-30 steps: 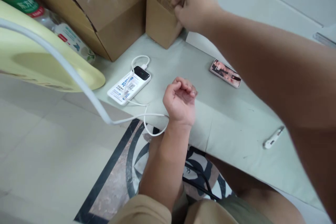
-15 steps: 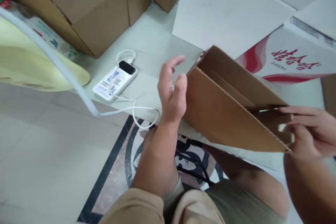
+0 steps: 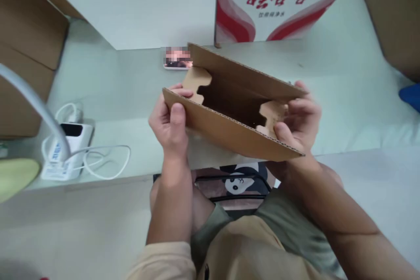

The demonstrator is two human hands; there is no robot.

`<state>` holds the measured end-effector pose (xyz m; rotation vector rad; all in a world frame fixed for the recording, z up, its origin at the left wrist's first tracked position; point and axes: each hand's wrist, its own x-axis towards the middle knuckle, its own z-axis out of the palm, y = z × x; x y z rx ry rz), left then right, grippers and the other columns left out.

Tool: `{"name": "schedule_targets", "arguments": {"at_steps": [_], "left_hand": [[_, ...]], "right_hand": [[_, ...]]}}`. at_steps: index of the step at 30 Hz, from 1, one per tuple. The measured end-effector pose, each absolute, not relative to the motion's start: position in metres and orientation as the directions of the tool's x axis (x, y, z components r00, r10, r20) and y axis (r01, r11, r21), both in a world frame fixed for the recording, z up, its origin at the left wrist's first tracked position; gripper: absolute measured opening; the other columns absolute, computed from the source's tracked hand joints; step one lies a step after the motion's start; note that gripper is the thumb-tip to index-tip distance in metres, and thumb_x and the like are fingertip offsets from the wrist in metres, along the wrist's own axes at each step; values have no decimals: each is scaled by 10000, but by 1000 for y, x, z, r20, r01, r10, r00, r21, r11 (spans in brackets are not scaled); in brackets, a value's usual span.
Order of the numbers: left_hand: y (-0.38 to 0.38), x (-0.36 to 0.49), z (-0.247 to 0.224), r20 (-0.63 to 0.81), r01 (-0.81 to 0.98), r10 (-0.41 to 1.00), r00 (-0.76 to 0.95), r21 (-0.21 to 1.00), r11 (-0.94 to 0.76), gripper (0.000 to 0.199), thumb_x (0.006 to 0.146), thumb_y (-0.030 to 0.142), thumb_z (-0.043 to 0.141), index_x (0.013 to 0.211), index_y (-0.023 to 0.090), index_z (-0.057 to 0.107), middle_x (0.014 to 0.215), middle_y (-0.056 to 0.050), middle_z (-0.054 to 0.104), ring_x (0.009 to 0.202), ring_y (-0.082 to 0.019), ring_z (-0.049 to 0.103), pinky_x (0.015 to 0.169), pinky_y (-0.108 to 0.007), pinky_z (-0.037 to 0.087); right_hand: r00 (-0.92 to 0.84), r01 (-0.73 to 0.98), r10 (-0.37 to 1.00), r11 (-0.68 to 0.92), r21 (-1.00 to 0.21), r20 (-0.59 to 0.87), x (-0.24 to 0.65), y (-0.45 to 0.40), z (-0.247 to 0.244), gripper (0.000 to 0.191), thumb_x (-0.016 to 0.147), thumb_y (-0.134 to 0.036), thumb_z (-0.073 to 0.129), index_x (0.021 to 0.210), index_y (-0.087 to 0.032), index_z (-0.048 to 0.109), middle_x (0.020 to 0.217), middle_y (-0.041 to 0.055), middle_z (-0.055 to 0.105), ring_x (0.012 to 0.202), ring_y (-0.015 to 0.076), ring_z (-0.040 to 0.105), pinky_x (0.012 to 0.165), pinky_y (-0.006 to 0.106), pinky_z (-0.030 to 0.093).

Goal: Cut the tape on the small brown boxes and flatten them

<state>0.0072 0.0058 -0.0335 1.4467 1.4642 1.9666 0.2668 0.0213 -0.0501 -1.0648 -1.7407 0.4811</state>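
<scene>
Across the middle of the frame, a pale green tabletop (image 3: 344, 118). At left, brown cartons (image 3: 22, 92); below them, part of a yellow object (image 3: 16, 177) at the edge. Just right of that, a white power bank (image 3: 80, 146) with a looped white cable (image 3: 113, 176). Left of centre, the left hand (image 3: 166, 127), clasping the near left corner of an open cardboard box (image 3: 229, 133), thumb outside. Behind that corner, a phone (image 3: 177, 64). At centre, the box, tilted, mouth showing. Right of centre, the right hand (image 3: 305, 120), grasping its right end. Above, a red-lettered white carton (image 3: 272, 24).
</scene>
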Motion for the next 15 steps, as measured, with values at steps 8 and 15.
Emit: {"name": "schedule_targets", "arguments": {"at_steps": [8,15], "left_hand": [[20,13,-38,591,394,717,-370,799,-455,485,890,606,664,1288,332,618,1354,-42,639,1290,-244,619,1129,-429,496],[17,6,-37,571,458,747,-340,794,-399,293,918,329,630,1091,145,778,1266,-110,719,1254,-218,634,1174,-409,445]], "right_hand": [[-190,299,824,566,-768,533,275,7,-43,345,983,-520,432,1134,-329,678,1190,56,676,1260,299,627,1153,580,460],[-124,275,865,500,-821,486,282,7,-53,513,947,-679,366,1200,-323,634,1303,82,616,1307,332,580,1112,579,482]]}}
